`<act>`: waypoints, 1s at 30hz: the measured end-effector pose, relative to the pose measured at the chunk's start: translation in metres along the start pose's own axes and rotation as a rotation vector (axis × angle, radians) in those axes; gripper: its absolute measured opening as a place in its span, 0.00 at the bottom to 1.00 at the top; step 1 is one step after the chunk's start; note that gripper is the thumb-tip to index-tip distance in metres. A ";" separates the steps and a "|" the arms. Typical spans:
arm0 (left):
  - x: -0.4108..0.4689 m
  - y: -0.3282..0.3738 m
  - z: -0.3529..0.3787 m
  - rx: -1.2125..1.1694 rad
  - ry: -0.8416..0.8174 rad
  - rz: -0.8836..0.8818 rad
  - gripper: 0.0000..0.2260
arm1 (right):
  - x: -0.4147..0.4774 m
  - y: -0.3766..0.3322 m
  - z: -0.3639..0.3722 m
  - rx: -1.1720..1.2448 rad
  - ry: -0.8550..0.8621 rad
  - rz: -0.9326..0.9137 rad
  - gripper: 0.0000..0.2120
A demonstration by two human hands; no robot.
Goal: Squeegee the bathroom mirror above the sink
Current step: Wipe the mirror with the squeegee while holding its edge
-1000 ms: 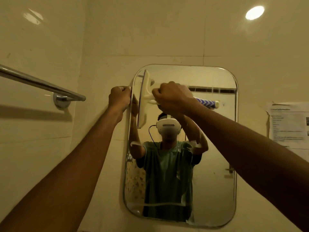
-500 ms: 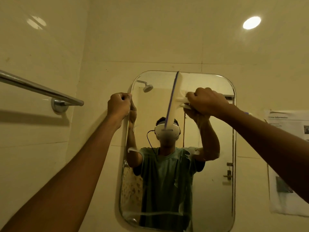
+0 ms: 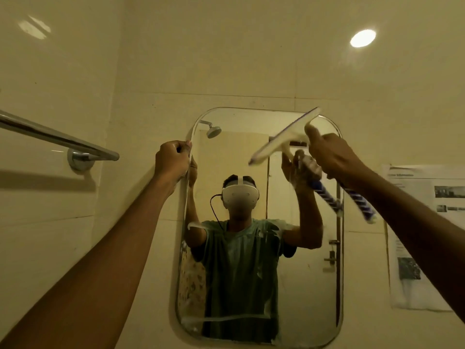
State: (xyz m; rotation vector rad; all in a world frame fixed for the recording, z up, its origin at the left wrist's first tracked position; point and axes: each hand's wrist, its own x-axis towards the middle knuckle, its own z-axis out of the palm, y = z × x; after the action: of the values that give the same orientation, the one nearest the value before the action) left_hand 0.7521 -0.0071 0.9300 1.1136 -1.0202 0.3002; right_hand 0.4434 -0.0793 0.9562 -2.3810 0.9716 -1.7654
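Note:
A rounded rectangular mirror (image 3: 299, 285) hangs on the tiled wall and shows a person's reflection and streaks of foam. My left hand (image 3: 172, 161) is closed on the mirror's upper left edge. My right hand (image 3: 334, 157) grips a white squeegee (image 3: 281, 138) by its blue-and-white striped handle (image 3: 362, 206). The blade is tilted, running from the mirror's top right corner down toward the left. Whether the blade touches the glass is unclear.
A chrome towel bar (image 3: 57, 139) juts from the left wall at hand height. A printed paper notice (image 3: 425, 238) is stuck to the wall right of the mirror. A round light (image 3: 362, 38) shines on the tile above.
The squeegee has swept from the mirror's upper left across to the upper right, and its blade has turned from upright to slanted. My left hand has stayed on the mirror's left edge.

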 end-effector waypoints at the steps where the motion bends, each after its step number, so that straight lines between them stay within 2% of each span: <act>1: 0.000 0.000 0.000 0.002 -0.006 -0.002 0.12 | 0.004 -0.007 -0.003 0.113 0.000 0.062 0.25; 4: 0.001 0.000 0.000 -0.001 -0.008 -0.020 0.12 | 0.011 -0.023 -0.008 0.307 -0.016 0.152 0.15; 7: 0.000 -0.001 0.001 0.004 -0.009 -0.031 0.12 | 0.011 -0.027 -0.004 0.354 0.006 0.074 0.13; 9: 0.001 -0.001 0.001 0.010 -0.006 -0.028 0.12 | 0.010 -0.028 0.001 0.213 0.074 -0.002 0.15; 11: 0.001 0.000 0.001 0.019 -0.008 -0.026 0.12 | 0.008 -0.028 0.006 -0.053 0.178 -0.073 0.16; 14: 0.003 -0.001 0.001 0.028 -0.014 -0.011 0.12 | -0.003 -0.022 0.015 -0.248 0.199 -0.096 0.13; 22: 0.003 -0.005 0.005 0.083 -0.002 0.011 0.15 | -0.094 0.027 0.054 -0.311 0.135 0.063 0.04; 24: 0.000 -0.005 0.003 0.128 -0.009 0.035 0.16 | -0.102 0.025 0.055 -0.363 0.136 0.108 0.08; 27: -0.010 -0.016 0.001 0.248 0.002 0.095 0.18 | -0.079 0.003 0.038 -0.449 0.225 0.092 0.20; 30: -0.020 -0.028 0.002 0.357 0.038 0.133 0.17 | -0.028 -0.026 0.015 -0.420 0.291 0.052 0.22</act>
State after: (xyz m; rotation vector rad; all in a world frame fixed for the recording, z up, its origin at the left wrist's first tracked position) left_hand 0.7588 -0.0160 0.8979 1.3554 -1.0327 0.6269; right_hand 0.4644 -0.0496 0.9367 -2.3154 1.5653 -2.1057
